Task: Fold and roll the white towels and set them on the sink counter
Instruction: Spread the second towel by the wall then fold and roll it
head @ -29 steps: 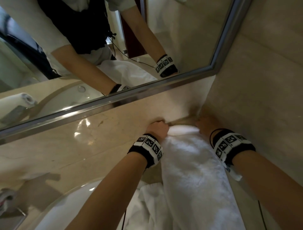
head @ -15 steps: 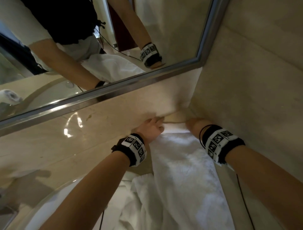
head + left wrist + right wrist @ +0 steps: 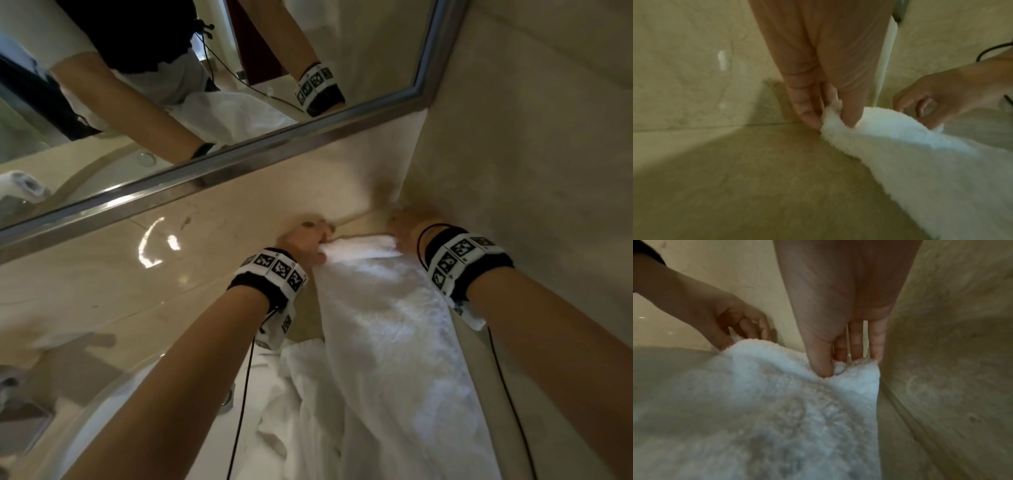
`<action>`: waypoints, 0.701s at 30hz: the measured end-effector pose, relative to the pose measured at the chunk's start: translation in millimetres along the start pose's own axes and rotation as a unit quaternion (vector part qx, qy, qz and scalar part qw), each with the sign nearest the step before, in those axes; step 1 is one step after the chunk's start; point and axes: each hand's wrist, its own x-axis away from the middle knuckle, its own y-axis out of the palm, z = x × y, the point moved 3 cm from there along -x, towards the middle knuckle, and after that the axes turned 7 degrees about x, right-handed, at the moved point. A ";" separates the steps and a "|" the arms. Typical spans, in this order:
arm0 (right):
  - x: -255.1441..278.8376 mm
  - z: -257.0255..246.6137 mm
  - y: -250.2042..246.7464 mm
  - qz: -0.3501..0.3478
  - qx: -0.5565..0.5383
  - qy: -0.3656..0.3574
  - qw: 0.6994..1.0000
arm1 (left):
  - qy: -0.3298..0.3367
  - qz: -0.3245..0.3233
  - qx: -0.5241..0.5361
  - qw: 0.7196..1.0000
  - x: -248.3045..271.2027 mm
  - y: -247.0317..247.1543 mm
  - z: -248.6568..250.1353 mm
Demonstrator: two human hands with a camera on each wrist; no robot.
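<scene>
Left hand [image 3: 310, 241] now pinching white towel [image 3: 387, 329] far corner where fingers lay flatter before, right hand [image 3: 406, 229] pinching other corner, mirror [image 3: 205, 85] behind, wall [image 3: 531, 154] close right

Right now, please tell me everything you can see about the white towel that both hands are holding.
The white towel looks like thick, fluffy terry cloth. It lies as a long strip on the beige stone counter, its far end near the corner below the mirror. The left hand pinches one far corner and the right hand the other, lifting that edge slightly. Its near part is crumpled and runs down out of view.
</scene>
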 end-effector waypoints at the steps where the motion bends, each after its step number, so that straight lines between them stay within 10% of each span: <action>1: 0.6 0.3 1.1 -0.009 -0.011 0.001 1.000 | 0.001 -0.007 -0.022 1.000 -1.1 -0.4 1.0; 12: -0.1 4.6 17.4 -0.009 -0.036 -0.002 0.999 | 0.025 -0.019 -0.072 0.997 4.5 7.9 5.0; 21: 19.6 12.6 12.1 0.128 -0.007 0.071 0.989 | 0.050 0.131 -0.233 0.962 25.1 0.4 30.5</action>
